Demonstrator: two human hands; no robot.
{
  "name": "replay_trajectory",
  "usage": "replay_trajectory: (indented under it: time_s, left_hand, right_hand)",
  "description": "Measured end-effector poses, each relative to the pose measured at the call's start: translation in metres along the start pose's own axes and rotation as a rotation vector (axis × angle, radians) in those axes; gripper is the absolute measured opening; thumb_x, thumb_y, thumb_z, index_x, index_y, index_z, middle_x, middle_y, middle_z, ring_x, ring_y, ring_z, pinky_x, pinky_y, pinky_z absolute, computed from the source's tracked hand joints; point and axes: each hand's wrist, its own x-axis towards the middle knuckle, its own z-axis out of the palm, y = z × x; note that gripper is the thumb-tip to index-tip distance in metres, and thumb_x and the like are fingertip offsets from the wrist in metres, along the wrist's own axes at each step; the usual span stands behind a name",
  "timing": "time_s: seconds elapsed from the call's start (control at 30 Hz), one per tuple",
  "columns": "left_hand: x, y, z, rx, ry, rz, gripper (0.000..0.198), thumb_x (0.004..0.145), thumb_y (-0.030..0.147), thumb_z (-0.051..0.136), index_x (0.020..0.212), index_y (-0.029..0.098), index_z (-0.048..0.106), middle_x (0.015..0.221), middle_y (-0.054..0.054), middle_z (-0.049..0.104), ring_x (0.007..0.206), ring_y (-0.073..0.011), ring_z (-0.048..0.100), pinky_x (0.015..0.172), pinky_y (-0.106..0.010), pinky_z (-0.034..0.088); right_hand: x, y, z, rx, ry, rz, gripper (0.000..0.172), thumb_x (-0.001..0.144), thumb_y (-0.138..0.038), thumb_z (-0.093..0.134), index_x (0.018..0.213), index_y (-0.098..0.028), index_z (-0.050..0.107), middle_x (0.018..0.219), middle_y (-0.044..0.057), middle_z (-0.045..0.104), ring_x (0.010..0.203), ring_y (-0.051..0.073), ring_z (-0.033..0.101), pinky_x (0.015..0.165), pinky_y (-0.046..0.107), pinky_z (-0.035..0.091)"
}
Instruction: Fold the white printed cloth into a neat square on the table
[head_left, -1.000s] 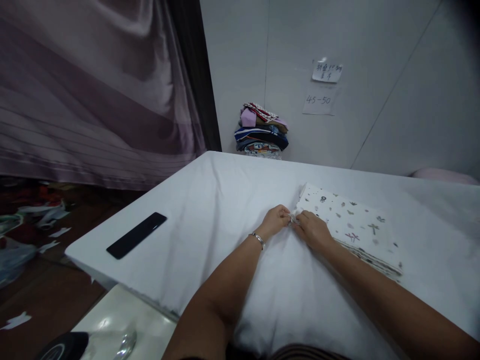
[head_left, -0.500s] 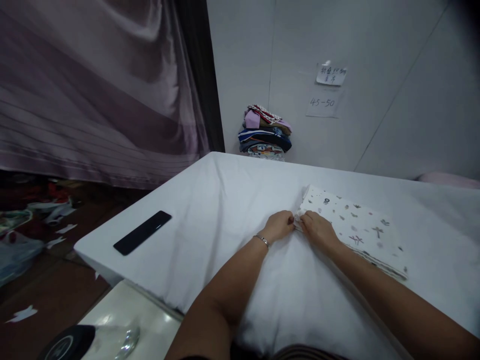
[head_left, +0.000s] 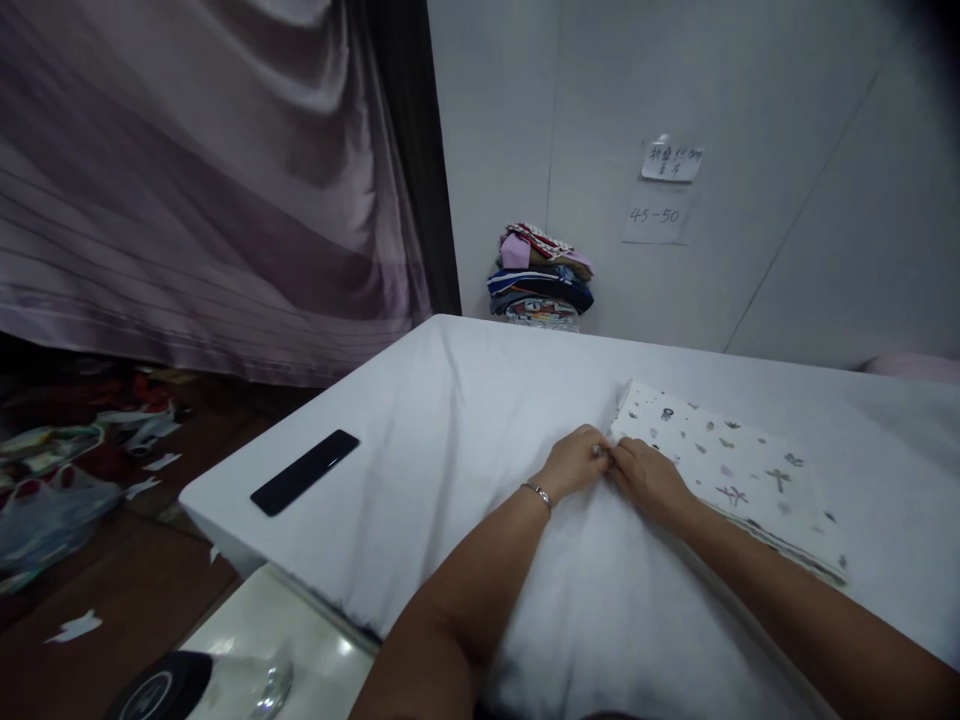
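A white folded cloth printed with small plants and figures lies on a white-covered surface. At its near left corner my two hands meet. My left hand, with a bracelet at the wrist, is closed, fingertips pinching at that corner. My right hand is closed there too, its thumb and fingers against the cloth's edge. The bit of cloth between the fingertips is mostly hidden by them.
A black phone-like slab lies at left on the white cover. Folded clothes are stacked by the wall, below paper notes. A pale stool-like surface holds a dark round object. Bags and scraps lie on the floor.
The view has shifted a little, so everything sits slightly farther right and lower. My fingertips have drawn closer together at the cloth's corner. The cloth stays folded flat.
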Motion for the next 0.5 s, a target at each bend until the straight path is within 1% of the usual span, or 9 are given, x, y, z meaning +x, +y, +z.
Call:
replay_trajectory:
  time_s: [0.1, 0.2, 0.23, 0.3, 0.4, 0.43, 0.5]
  left_hand:
    - [0.000, -0.004, 0.001, -0.006, 0.003, 0.012, 0.014, 0.078, 0.028, 0.054, 0.088, 0.023, 0.062, 0.100, 0.002, 0.057, 0.077, -0.0101, 0.056, 0.074, -0.022, 0.044]
    - [0.000, -0.007, 0.001, -0.012, -0.001, 0.002, 0.015, 0.078, 0.034, 0.057, 0.086, 0.022, 0.063, 0.096, 0.002, 0.059, 0.075, -0.0103, 0.055, 0.072, -0.023, 0.044]
    - [0.000, -0.008, 0.000, -0.009, -0.004, -0.007, 0.017, 0.079, 0.036, 0.056, 0.085, 0.022, 0.064, 0.094, 0.001, 0.059, 0.075, -0.0108, 0.055, 0.071, -0.023, 0.043]
    - [0.001, -0.007, 0.000, 0.002, -0.001, -0.027, 0.021, 0.081, 0.040, 0.054, 0.082, 0.022, 0.064, 0.090, 0.001, 0.060, 0.077, -0.0120, 0.055, 0.070, -0.023, 0.043]
    - [0.002, -0.004, 0.002, 0.030, 0.038, -0.064, 0.021, 0.081, 0.039, 0.052, 0.079, 0.022, 0.064, 0.087, 0.001, 0.061, 0.078, -0.0128, 0.055, 0.070, -0.023, 0.042]
    - [0.002, -0.003, 0.003, 0.041, 0.048, -0.088, 0.020, 0.081, 0.038, 0.052, 0.078, 0.021, 0.064, 0.086, 0.001, 0.061, 0.077, -0.0127, 0.055, 0.070, -0.023, 0.042]
    - [0.003, 0.001, 0.005, 0.055, 0.060, -0.148, 0.016, 0.079, 0.035, 0.053, 0.077, 0.021, 0.063, 0.087, 0.001, 0.062, 0.077, -0.0126, 0.056, 0.069, -0.023, 0.042]
  right_hand:
    - [-0.013, 0.010, -0.011, 0.178, 0.004, -0.003, 0.027, 0.089, -0.027, 0.038, 0.099, -0.020, 0.062, 0.092, 0.006, 0.061, 0.085, 0.018, 0.055, 0.072, 0.029, 0.044]
    - [-0.041, 0.031, -0.027, 0.204, 0.014, 0.085, 0.033, 0.091, -0.032, 0.033, 0.096, -0.021, 0.064, 0.096, 0.007, 0.063, 0.087, 0.019, 0.057, 0.075, 0.032, 0.047]
    - [-0.054, 0.040, -0.030, 0.193, 0.023, 0.128, 0.035, 0.091, -0.035, 0.033, 0.093, -0.021, 0.065, 0.096, 0.008, 0.063, 0.086, 0.020, 0.058, 0.075, 0.033, 0.048]
    - [-0.088, 0.061, -0.032, 0.183, 0.039, 0.218, 0.036, 0.089, -0.041, 0.035, 0.092, -0.022, 0.066, 0.099, 0.007, 0.063, 0.088, 0.022, 0.060, 0.074, 0.035, 0.050]
    - [-0.148, 0.088, -0.021, 0.182, 0.126, 0.325, 0.036, 0.083, -0.048, 0.041, 0.092, -0.026, 0.067, 0.104, 0.007, 0.063, 0.094, 0.025, 0.061, 0.079, 0.038, 0.052]
    - [-0.166, 0.094, -0.016, 0.186, 0.157, 0.366, 0.036, 0.083, -0.048, 0.041, 0.095, -0.028, 0.067, 0.108, 0.006, 0.062, 0.097, 0.026, 0.060, 0.083, 0.040, 0.052]
    - [-0.197, 0.101, -0.008, 0.212, 0.248, 0.448, 0.035, 0.080, -0.051, 0.042, 0.094, -0.031, 0.067, 0.109, 0.004, 0.063, 0.099, 0.027, 0.061, 0.088, 0.042, 0.051]
